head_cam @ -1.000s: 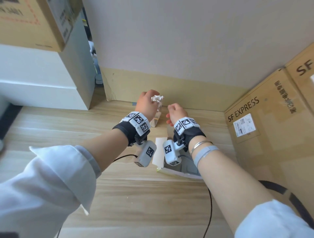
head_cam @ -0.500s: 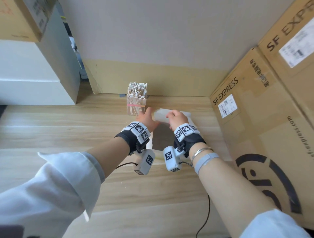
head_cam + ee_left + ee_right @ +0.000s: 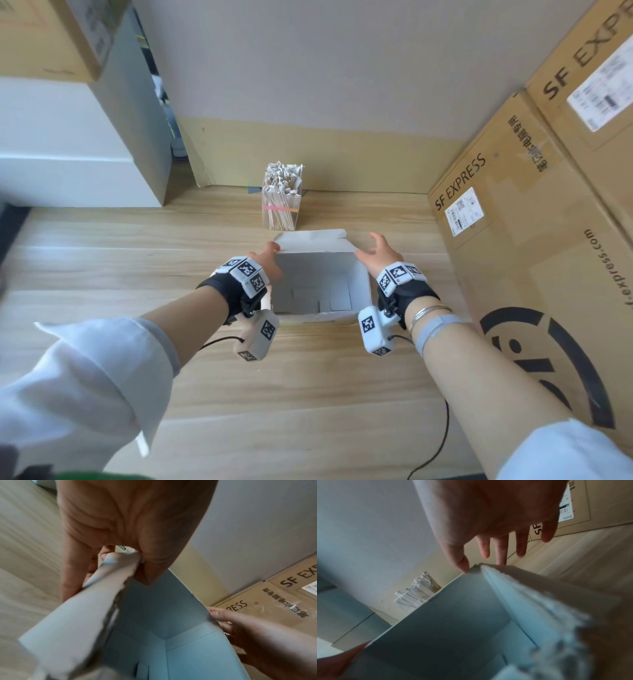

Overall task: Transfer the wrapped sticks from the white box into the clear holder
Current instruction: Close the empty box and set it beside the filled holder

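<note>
The clear holder (image 3: 281, 209) stands at the back of the wooden table, packed with wrapped sticks (image 3: 283, 175); the right wrist view shows it (image 3: 414, 597) beyond the box's far wall. In front of it the white box (image 3: 315, 270) stands open, with no sticks showing inside it (image 3: 154, 615) (image 3: 453, 615). My left hand (image 3: 265, 262) pinches the box's left wall, thumb inside and fingers outside (image 3: 109, 566). At the box's far right corner my right hand (image 3: 375, 251) has straight, spread fingers, and only its thumb tip touches the rim (image 3: 481, 555).
Stacked SF Express cartons (image 3: 513, 240) wall off the right side. A white cabinet (image 3: 68, 154) stands at the left and a cardboard panel (image 3: 325, 161) at the back. A black cable (image 3: 440, 442) trails over the near table.
One second ago my left hand held stick tops at the holder. Both hands then came down to the white box and moved apart to its left and right walls.
</note>
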Tool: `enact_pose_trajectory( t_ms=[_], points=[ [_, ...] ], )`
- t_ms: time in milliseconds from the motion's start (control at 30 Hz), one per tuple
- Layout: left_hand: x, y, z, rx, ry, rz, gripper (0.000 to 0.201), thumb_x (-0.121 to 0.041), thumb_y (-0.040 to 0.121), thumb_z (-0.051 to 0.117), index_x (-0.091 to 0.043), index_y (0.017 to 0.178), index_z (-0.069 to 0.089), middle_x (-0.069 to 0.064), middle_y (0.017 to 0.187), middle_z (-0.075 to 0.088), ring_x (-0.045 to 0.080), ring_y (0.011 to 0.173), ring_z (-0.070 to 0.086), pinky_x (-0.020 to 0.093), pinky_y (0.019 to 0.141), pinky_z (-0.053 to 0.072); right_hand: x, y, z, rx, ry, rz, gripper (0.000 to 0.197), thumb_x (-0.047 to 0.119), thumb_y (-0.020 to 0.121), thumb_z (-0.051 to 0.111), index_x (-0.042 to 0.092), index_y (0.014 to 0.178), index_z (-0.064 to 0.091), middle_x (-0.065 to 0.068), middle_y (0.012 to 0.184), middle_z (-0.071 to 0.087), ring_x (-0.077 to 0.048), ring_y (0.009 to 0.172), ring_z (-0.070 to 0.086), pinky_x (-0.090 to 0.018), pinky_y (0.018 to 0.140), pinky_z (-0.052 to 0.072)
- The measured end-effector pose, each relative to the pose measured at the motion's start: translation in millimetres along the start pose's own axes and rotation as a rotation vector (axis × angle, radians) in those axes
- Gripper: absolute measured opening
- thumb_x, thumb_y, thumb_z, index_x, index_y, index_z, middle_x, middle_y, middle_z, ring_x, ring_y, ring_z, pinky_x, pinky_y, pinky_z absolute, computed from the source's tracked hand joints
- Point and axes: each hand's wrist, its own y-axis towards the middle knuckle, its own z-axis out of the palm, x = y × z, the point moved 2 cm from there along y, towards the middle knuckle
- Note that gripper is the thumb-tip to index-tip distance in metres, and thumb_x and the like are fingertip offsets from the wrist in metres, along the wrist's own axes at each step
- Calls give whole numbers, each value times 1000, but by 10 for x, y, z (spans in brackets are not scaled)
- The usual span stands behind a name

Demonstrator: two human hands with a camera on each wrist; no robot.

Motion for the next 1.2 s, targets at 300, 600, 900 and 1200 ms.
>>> enact_pose_trajectory(
  t_ms=[300, 600, 900, 1200],
  points=[
    [68, -103, -29, -41, -42, -9, 61, -22, 88, 50, -29, 141, 22, 19, 131, 35, 40, 110, 52, 42, 95, 48, -12, -177, -273, 0, 182, -123, 34, 38, 86, 59, 20, 116, 58, -2, 98, 64, -19, 81, 59, -32, 79, 49],
    [31, -274, -450, -162, -481, 97, 36, -22, 101, 28, -15, 135, 35, 16, 91, 59, 31, 75, 62, 38, 65, 54, 27, -61, -35, 11, 92, -41, 34, 35, 94, 46, 14, 113, 63, 4, 69, 56, -19, 67, 54, -27, 64, 44],
    [121, -304, -130, 92, -444, 33, 55, -9, 90, 57, -16, 139, 32, 19, 110, 60, 18, 60, 58, 23, 37, 52, -142, 70, 8, 223, 536, 136, 31, 20, 85, 66, 13, 115, 60, -4, 77, 65, -14, 50, 52, -25, 48, 40],
    [109, -310, -222, 123, -469, -9, 35, -11, 97, 40, -10, 133, 42, 12, 97, 57, 22, 69, 56, 32, 44, 53, -131, -87, -123, 222, 539, 85, 22, -1, 89, 54, 15, 74, 60, -7, 84, 65, -15, 58, 60, -14, 37, 44]
  ],
)
